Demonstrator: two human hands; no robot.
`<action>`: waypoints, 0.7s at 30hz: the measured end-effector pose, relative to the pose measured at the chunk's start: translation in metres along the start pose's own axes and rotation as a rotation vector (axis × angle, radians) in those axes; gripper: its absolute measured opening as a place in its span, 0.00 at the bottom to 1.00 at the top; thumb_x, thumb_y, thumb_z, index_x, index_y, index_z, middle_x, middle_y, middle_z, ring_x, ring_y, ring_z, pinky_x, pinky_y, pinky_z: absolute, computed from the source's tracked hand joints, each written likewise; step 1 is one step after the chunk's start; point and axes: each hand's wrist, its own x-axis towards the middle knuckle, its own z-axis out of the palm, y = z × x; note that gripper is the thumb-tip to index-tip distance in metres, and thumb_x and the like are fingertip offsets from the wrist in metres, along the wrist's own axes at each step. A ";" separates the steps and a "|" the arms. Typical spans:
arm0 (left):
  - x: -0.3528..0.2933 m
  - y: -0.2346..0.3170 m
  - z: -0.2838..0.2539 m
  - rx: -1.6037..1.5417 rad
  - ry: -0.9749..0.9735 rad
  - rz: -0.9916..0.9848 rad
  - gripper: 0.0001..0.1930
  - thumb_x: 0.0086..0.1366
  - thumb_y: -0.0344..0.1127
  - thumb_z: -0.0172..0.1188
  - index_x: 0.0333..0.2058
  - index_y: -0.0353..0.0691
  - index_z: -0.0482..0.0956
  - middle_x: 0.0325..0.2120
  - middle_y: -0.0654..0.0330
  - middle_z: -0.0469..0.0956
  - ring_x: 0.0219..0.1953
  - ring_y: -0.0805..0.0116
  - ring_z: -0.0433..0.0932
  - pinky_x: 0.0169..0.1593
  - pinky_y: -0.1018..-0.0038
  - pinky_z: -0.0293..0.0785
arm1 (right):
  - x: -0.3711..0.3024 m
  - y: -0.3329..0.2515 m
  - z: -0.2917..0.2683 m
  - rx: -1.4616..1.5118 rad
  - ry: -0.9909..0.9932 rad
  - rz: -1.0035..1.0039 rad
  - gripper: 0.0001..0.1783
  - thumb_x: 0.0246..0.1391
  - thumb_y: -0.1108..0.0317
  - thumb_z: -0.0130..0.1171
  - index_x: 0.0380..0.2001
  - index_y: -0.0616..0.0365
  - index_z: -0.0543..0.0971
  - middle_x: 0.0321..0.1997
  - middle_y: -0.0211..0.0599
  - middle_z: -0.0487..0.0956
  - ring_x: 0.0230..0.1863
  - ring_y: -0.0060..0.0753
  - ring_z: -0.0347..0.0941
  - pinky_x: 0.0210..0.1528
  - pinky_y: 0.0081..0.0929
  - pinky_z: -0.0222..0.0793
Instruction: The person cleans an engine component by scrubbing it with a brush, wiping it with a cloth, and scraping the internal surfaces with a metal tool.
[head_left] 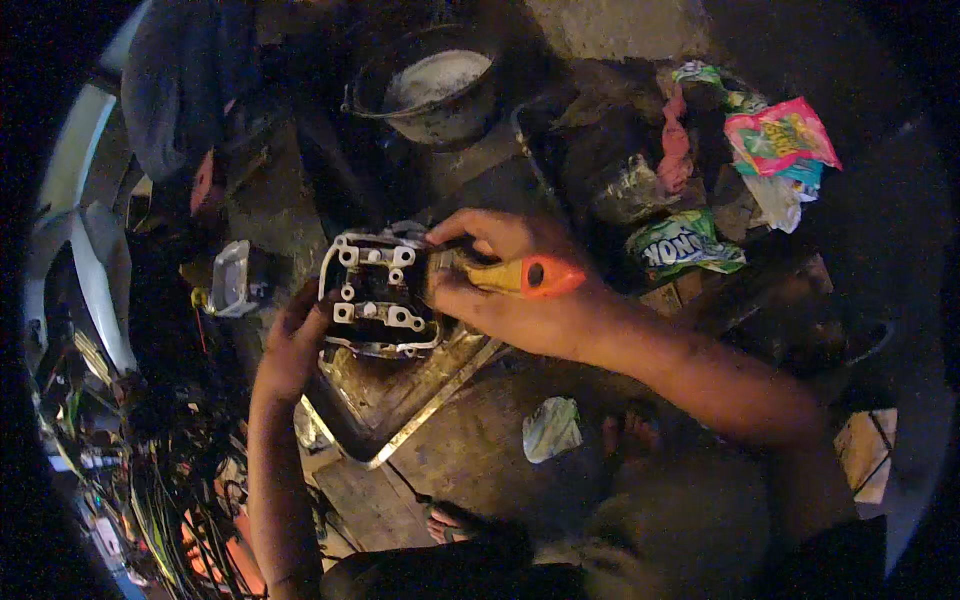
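Nearest the person, a pale crumpled scrap of wrapper (551, 428) lies on the dark, grimy wooden bench (470, 450), just in front of a shallow, oil-stained rectangular metal tray (400, 400). Above the tray's far end sits the grey cast-metal engine part with white-rimmed bolt bosses (378, 295), steadied from the left side by the left hand (290, 345), which is curled against its edge and gripping it. The right hand (500, 290) is closed round a tool with a yellow and orange plastic handle (520, 275), its working end pressed at the right side of the engine part; the tip is hidden, so it is probably a screwdriver, though the dim light leaves that unsure. Judging by how things lie, the work looks mid-way: the part is bare and opened up on the tray with several fittings still seated in it, and nothing nearby looks reassembled. To the left of it rests a small grey boxy metal piece (232, 278). Farther right, a green and white snack packet (685, 245) lies flattened beside dark debris; beyond it hangs a twisted pink rag (675, 145), and further still a bright pink and yellow crinkled packet (782, 135). At the far edge stands a round dark metal pot with a pale inside (432, 90)
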 end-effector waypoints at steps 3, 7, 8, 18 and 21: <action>0.004 0.013 -0.005 -0.025 -0.044 -0.101 0.31 0.67 0.47 0.58 0.61 0.30 0.65 0.56 0.50 0.72 0.56 0.64 0.71 0.59 0.70 0.65 | -0.004 -0.003 0.000 -0.029 -0.074 -0.013 0.18 0.51 0.62 0.65 0.42 0.59 0.78 0.30 0.37 0.80 0.32 0.26 0.77 0.35 0.24 0.71; 0.010 0.016 -0.003 -0.098 -0.085 -0.084 0.31 0.67 0.44 0.56 0.62 0.30 0.63 0.57 0.50 0.70 0.58 0.63 0.69 0.61 0.69 0.63 | -0.006 0.016 0.005 0.084 -0.008 -0.158 0.19 0.52 0.63 0.63 0.46 0.60 0.78 0.28 0.37 0.80 0.28 0.24 0.76 0.33 0.25 0.70; 0.009 0.015 -0.003 -0.084 -0.089 -0.073 0.30 0.68 0.42 0.56 0.62 0.30 0.63 0.58 0.51 0.70 0.59 0.63 0.68 0.62 0.68 0.62 | -0.008 0.018 0.008 0.117 0.026 -0.115 0.19 0.52 0.63 0.63 0.46 0.60 0.78 0.28 0.36 0.80 0.29 0.23 0.75 0.33 0.24 0.70; 0.009 0.034 -0.004 0.194 -0.108 -0.180 0.35 0.68 0.52 0.53 0.66 0.36 0.59 0.63 0.49 0.65 0.64 0.60 0.64 0.64 0.68 0.59 | -0.006 0.015 0.001 0.351 0.036 -0.035 0.20 0.52 0.72 0.65 0.47 0.58 0.71 0.35 0.33 0.79 0.36 0.19 0.75 0.35 0.20 0.70; -0.005 0.028 -0.007 0.227 -0.037 -0.201 0.35 0.69 0.54 0.51 0.66 0.36 0.59 0.63 0.47 0.65 0.64 0.59 0.64 0.65 0.68 0.58 | -0.002 0.006 0.000 0.128 -0.191 0.068 0.19 0.53 0.71 0.65 0.47 0.59 0.72 0.34 0.32 0.79 0.36 0.19 0.75 0.35 0.20 0.70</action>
